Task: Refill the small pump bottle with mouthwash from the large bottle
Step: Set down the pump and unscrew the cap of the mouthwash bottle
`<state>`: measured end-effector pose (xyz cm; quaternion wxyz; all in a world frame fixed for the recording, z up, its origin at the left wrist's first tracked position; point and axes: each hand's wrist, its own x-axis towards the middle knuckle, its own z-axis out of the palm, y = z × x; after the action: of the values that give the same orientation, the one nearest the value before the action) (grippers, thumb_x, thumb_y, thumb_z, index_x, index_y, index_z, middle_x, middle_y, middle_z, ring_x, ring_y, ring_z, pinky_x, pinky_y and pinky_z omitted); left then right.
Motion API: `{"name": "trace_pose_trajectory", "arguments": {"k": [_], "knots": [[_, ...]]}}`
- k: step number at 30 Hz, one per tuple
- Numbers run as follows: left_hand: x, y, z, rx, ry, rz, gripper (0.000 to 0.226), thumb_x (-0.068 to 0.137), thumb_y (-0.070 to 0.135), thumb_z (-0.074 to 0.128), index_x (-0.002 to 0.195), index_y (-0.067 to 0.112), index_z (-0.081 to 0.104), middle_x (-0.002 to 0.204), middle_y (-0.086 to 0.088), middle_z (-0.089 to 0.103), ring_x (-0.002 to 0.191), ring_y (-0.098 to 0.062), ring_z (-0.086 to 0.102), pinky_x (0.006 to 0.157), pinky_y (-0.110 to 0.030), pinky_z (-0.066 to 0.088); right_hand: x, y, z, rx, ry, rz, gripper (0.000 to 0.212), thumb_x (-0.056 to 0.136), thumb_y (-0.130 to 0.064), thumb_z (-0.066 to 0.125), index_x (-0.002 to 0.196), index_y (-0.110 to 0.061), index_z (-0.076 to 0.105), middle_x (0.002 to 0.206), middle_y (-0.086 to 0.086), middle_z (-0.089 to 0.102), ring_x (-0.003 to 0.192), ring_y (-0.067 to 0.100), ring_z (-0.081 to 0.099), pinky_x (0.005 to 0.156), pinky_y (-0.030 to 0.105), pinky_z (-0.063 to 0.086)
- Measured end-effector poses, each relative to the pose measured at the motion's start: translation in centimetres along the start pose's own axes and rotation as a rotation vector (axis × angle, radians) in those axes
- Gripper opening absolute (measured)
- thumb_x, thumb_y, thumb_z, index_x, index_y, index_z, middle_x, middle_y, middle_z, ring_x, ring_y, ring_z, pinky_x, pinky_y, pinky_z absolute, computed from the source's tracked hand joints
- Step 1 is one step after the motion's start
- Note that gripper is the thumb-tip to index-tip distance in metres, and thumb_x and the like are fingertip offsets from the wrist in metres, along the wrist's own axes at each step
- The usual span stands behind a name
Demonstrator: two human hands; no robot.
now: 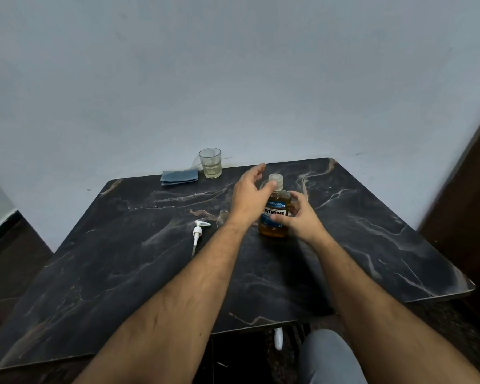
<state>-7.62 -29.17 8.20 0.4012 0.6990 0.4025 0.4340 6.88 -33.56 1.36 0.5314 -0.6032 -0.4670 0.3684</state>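
Large bottle point(274, 214) stands upright and capped, right of centre on the table point(122, 273). Right hand point(299, 220) curls round its body; left hand point(248, 196), fingers spread, has its thumb at the cap. Pump point(198, 235) lies to the left; small bottle point(222, 217) is mostly hidden behind the left wrist.

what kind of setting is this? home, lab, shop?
Probably a home room, not a lab: a dark marble-look table pushed against a plain painted wall, with a drinking glass and a retail mouthwash bottle on it.
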Motion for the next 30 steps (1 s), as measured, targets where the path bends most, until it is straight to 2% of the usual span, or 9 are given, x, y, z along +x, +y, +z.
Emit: {"name": "trace_pose_trajectory", "arguments": {"k": [4, 8, 14, 20, 23, 27, 30], "knots": [[1.9, 0.3, -0.5, -0.071, -0.206, -0.065, 0.054, 0.094, 0.016, 0.063, 0.145, 0.011, 0.044, 0.146, -0.004, 0.052, 0.131, -0.014, 0.051, 0.113, -0.037, 0.040, 0.9, -0.5, 0.0, -0.040, -0.088, -0.010, 0.053, 0.080, -0.011, 0.079, 0.125, -0.020, 0.053, 0.122, 0.004, 0.066, 0.114, 0.021, 0.064, 0.104, 0.050, 0.048], [2.5, 0.2, -0.6, 0.046, -0.281, -0.028, 0.034, 0.094, 0.020, 0.063, 0.128, 0.023, 0.063, 0.131, 0.001, 0.063, 0.121, -0.012, 0.057, 0.106, -0.037, 0.047, 1.1, -0.5, 0.1, -0.067, -0.089, -0.024, 0.043, 0.083, -0.010, 0.076, 0.121, -0.019, 0.058, 0.118, 0.004, 0.069, 0.112, 0.020, 0.065, 0.104, 0.047, 0.049], [1.9, -0.1, -0.2, 0.099, -0.143, 0.024, 0.030, 0.087, 0.021, 0.071, 0.117, 0.023, 0.070, 0.117, 0.005, 0.071, 0.108, -0.007, 0.065, 0.098, -0.036, 0.053, 1.5, -0.5, -0.1, -0.205, -0.085, -0.019, 0.050, 0.082, -0.016, 0.078, 0.127, -0.016, 0.058, 0.117, -0.001, 0.070, 0.111, 0.017, 0.065, 0.102, 0.046, 0.050], [1.1, 0.2, 1.0, 0.248, 0.066, 0.051, 0.035, 0.082, 0.036, 0.075, 0.115, 0.026, 0.071, 0.109, 0.008, 0.074, 0.100, -0.005, 0.066, 0.094, -0.031, 0.055, 0.5, -0.3, 0.5, -0.281, 0.019, -0.078, 0.046, 0.084, -0.022, 0.076, 0.127, -0.020, 0.058, 0.116, -0.003, 0.069, 0.108, 0.013, 0.064, 0.097, 0.034, 0.051], [0.6, 0.4, 1.7, 0.280, 0.146, 0.045, 0.039, 0.077, 0.042, 0.079, 0.111, 0.026, 0.069, 0.104, 0.009, 0.073, 0.096, -0.005, 0.066, 0.088, -0.029, 0.055, 0.1, -0.5, 0.5, -0.249, 0.005, -0.060, 0.046, 0.086, -0.020, 0.074, 0.129, -0.019, 0.056, 0.115, -0.005, 0.068, 0.107, 0.011, 0.063, 0.095, 0.030, 0.050], [1.1, 1.1, 1.9, 0.330, 0.124, 0.015, 0.038, 0.075, 0.041, 0.081, 0.104, 0.023, 0.064, 0.100, 0.010, 0.068, 0.095, -0.008, 0.061, 0.083, -0.026, 0.051, 0.3, -1.0, 0.0, -0.238, -0.062, -0.023, 0.048, 0.087, -0.019, 0.073, 0.131, -0.016, 0.054, 0.121, -0.001, 0.067, 0.112, 0.014, 0.063, 0.099, 0.033, 0.049], [1.3, 1.4, 2.0, 0.370, 0.142, 0.007, 0.040, 0.074, 0.042, 0.082, 0.103, 0.021, 0.064, 0.099, 0.008, 0.067, 0.096, -0.009, 0.061, 0.083, -0.027, 0.051, 0.1, -1.2, 0.1, -0.263, -0.050, -0.024, 0.047, 0.087, -0.018, 0.073, 0.131, -0.016, 0.054, 0.121, -0.001, 0.067, 0.113, 0.014, 0.063, 0.095, 0.029, 0.049]]}}
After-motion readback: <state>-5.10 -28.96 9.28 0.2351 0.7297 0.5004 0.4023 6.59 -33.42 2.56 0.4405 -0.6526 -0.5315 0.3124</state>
